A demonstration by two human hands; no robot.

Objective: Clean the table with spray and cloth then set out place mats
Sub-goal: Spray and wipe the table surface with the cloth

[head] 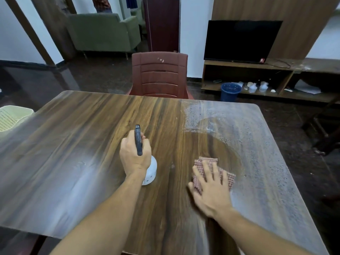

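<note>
Big wooden table, right side covered in spray droplets with one wiped patch. Left hand is wrapped around the white spray bottle mid-table. Right hand lies flat, fingers spread, pressing the checkered cloth onto the table.

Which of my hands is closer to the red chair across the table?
Left. The left hand, gripping the spray bottle, is farther up the table, toward the chair. The right hand, flat on the cloth, lies back toward the near edge.
</note>
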